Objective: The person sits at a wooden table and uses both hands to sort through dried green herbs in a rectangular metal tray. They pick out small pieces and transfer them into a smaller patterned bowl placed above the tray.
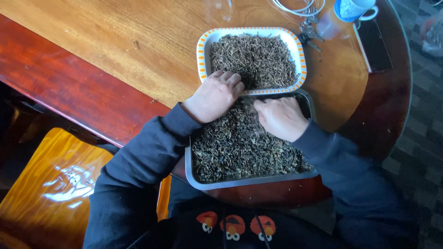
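Note:
A grey metal tray (203,183) full of dark dried leaves lies at the table's near edge. Behind it sits a white tray with an orange patterned rim (202,50), holding paler dried stalks. My left hand (216,95) rests across the gap between the two trays, fingers bent onto the white tray's near rim and its contents. My right hand (279,118) lies on the leaves at the far end of the grey tray, fingers curled down into them. What the fingertips pinch is hidden.
The round wooden table (138,46) has a dark red border. At its far right lie a bunch of keys (310,34), a dark phone (373,44), a blue and white container (353,9) and a white cable. A glossy wooden seat (50,184) stands lower left.

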